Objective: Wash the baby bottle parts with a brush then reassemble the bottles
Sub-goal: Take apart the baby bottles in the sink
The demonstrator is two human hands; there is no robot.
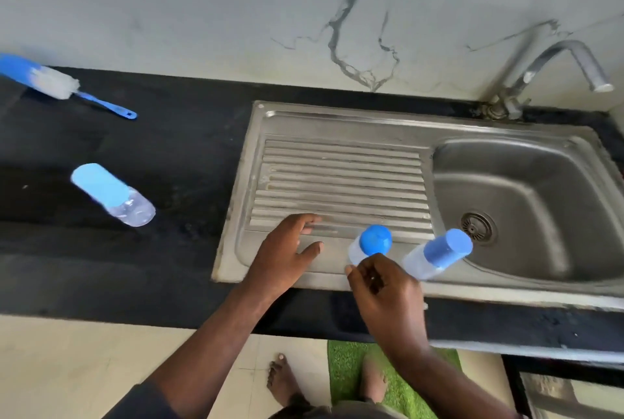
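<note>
**Capped bottle held at the sink's near edge**

The black desk carries a steel sink, its ribbed draining board on the left and its bowl on the right under the tap.

The left grip is spread, fingers straight, low over the near part of the draining board and holding nothing. The right grip is curled round the clear lower body of the middle bottle at the board's near edge. I cannot tell whether the bottle is lifted or standing.

The right bottle stands just beside it, by the bowl's near left corner. The left bottle sits on the desk, well left of the sink. All three wear blue caps, so nothing looks dismantled yet. The brush lies far left, well apart from both grips.

The bottles are probably light, stiff plastic and slippery once wet. It seems best to hold the body firmly and twist at the cap.
</note>
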